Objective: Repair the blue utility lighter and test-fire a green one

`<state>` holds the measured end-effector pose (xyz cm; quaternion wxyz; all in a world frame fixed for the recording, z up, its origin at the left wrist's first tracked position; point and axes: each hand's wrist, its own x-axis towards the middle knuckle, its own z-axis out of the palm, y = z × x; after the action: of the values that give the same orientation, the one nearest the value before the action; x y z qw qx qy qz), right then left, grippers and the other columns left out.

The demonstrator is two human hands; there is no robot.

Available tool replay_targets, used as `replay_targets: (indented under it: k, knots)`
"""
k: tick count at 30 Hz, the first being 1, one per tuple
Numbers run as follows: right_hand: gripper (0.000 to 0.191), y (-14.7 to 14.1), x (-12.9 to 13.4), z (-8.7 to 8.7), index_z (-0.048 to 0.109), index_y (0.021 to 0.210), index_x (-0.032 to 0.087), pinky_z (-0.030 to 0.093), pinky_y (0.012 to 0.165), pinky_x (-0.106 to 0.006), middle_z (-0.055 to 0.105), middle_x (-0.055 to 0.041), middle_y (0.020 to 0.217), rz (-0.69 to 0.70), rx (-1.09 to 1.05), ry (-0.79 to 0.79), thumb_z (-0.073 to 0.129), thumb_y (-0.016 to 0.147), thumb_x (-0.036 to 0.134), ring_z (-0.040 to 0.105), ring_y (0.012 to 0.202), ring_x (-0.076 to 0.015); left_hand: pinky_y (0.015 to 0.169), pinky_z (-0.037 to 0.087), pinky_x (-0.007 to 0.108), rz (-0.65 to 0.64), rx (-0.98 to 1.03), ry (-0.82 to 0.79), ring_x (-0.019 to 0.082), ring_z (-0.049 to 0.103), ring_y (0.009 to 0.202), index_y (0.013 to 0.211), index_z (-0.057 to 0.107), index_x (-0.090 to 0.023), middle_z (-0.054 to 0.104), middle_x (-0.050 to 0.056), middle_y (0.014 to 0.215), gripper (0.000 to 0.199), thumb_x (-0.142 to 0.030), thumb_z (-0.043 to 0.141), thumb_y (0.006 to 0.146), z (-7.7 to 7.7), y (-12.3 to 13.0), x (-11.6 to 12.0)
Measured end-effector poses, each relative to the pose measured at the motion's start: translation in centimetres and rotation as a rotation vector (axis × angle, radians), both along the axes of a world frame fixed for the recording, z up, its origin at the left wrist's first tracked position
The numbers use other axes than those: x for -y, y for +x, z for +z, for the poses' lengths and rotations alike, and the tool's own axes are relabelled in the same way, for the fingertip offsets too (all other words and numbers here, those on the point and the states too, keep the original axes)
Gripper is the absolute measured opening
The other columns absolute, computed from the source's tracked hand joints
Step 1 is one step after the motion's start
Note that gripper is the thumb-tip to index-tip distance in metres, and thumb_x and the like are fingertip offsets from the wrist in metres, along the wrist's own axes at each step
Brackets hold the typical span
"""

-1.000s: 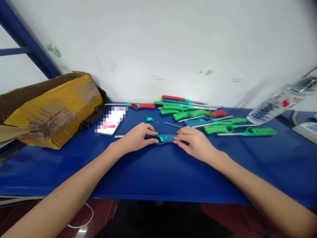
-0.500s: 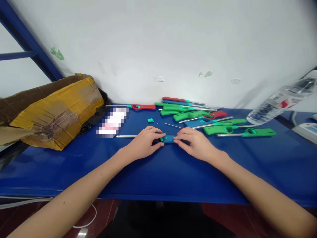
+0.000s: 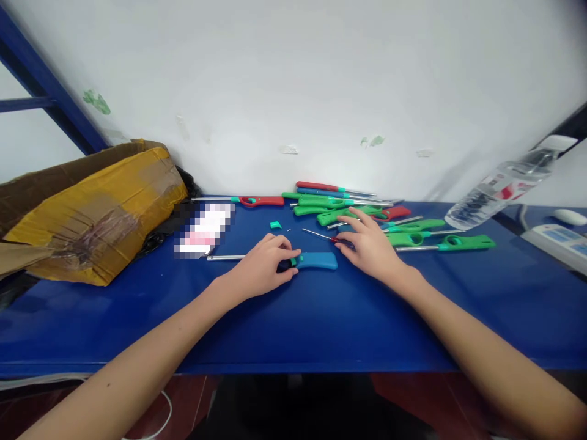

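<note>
My left hand [image 3: 268, 264] is closed around a blue long-nosed lighter [image 3: 317, 261] lying on the table. The lighter's metal tube points left from under the hand, and its blue handle shows to the right. My right hand [image 3: 367, 247] is open, fingers spread, over a thin screwdriver [image 3: 321, 234] whose red handle is partly under the fingertips. Whether they touch it I cannot tell. A small teal plastic piece [image 3: 275, 225] lies beyond my left hand.
Several green lighters [image 3: 413, 239] and a few red and blue ones lie in a heap beyond my right hand. A red lighter [image 3: 261, 201] lies near the wall. At the left stands a taped cardboard box [image 3: 101, 214]; at the right leans a water bottle [image 3: 499, 183].
My right hand has let go of the blue lighter's handle and moved up and right to the screwdriver, its fingers spreading. My left hand still holds the lighter. The view has shifted slightly.
</note>
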<state>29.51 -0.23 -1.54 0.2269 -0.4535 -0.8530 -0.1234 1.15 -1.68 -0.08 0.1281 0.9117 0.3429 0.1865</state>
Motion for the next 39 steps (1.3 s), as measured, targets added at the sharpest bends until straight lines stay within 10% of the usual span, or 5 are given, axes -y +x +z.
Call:
replay_targets:
  k: [7,17,39]
  knots:
    - [0.021,-1.4,1.0,0.2,0.063,0.109,0.018,0.055,0.083,-0.042,0.073,-0.0101,0.1,0.002,-0.244,-0.175,0.05,0.095,0.028,0.069,0.09,-0.0257,0.092,0.046,0.041,-0.012,-0.223,0.229,0.027,0.052,0.105,0.128,0.059,-0.012,0.059,0.013,0.113,0.038,-0.033,0.052,0.097,-0.2,0.6,0.5]
    - [0.027,-2.4,2.6,2.1,0.063,0.099,0.019,0.046,0.058,-0.028,0.063,-0.0017,0.076,0.079,-0.445,-0.502,0.054,0.09,0.043,0.053,0.062,-0.015,0.085,0.047,0.036,-0.006,0.003,0.084,0.022,0.056,0.091,0.107,0.064,-0.013,0.066,0.009,0.093,0.033,-0.029,0.036,0.103,-0.6,0.4,-1.0]
    - [0.045,-2.1,0.9,0.4,0.072,0.104,0.018,0.045,0.058,-0.028,0.067,-0.0031,0.075,0.045,-0.537,-0.613,0.047,0.093,0.052,0.057,0.065,-0.0169,0.088,0.049,0.035,-0.082,0.11,0.003,0.022,0.06,0.099,0.113,0.073,-0.023,0.068,0.007,0.105,0.029,-0.041,0.06,0.093,-1.2,0.0,-1.7]
